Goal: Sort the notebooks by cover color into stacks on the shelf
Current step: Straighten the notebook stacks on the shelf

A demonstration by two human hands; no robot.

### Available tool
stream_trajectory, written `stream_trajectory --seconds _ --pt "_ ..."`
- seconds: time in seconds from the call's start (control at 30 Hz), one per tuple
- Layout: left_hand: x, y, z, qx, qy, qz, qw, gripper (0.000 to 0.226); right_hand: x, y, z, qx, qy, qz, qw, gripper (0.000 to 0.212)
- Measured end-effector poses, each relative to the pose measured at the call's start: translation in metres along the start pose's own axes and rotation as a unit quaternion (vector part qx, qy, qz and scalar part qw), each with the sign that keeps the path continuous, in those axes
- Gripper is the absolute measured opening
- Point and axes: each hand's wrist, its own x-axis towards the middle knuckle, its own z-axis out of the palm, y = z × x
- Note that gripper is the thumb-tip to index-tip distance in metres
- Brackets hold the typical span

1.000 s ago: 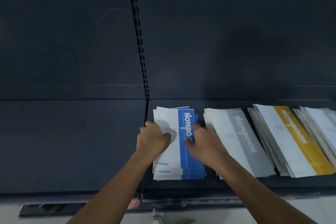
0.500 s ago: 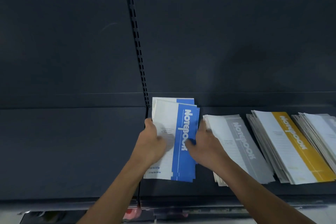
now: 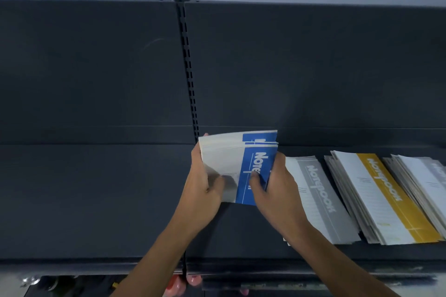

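While left hand (image 3: 205, 187) and right hand (image 3: 274, 190) clamp the blue notebook stack (image 3: 257, 159) by its long edges, tilted above the shelf (image 3: 96, 200) beside the grey stack (image 3: 318, 196), the thin, floppy books likely slide, so squeeze both sides.

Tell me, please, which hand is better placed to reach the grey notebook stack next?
Probably the right: the right hand grips the blue notebooks on the side next to the grey notebook stack, while the left hand holds their far side.
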Motion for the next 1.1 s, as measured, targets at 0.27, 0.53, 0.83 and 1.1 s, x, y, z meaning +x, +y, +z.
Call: stream_trajectory --seconds 0.27,0.53,0.83,1.1 --pt "-0.008 -0.009 0.005 0.006 -0.014 -0.058 0.998 0.069 -0.012 0.006 0.014 0.044 -0.023 0.031 0.998 0.04" --pt "0.017 -0.005 0.002 0.221 0.059 -0.053 0.972 0.028 0.01 0.007 0.003 -0.045 -0.028 0.034 0.998 0.021" --pt "0.037 -0.028 0.003 0.312 -0.012 -0.187 0.932 0.007 0.032 0.027 0.031 -0.193 -0.105 0.141 0.965 0.035" --pt "0.029 -0.047 0.007 0.38 -0.04 -0.18 0.906 0.012 0.029 0.033 0.042 -0.267 -0.108 0.106 0.952 0.029"
